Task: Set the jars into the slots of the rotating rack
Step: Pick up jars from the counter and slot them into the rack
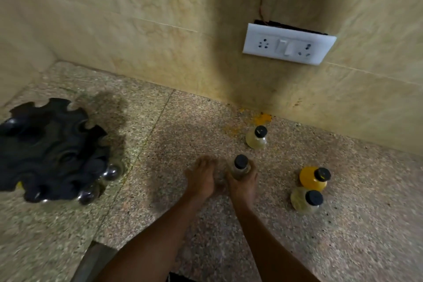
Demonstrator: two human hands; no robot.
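Note:
The black rotating rack (52, 144) with scalloped slots stands at the left of the stone counter; a few jars sit in its front slots, their shiny sides showing. My right hand (243, 184) is closed around a clear jar with a black cap (240, 165) in the middle of the counter. My left hand (201, 178) rests just left of that jar, fingers together, nothing visible in it. A pale jar (256, 137) stands farther back near the wall. A yellow jar (314, 178) and a pale jar (305, 199) stand together at the right.
A tiled wall runs along the back with a white switch and socket plate (288, 44). Yellow powder stains (263, 118) mark the counter by the wall. The counter's front edge drops off at the lower left (96, 258).

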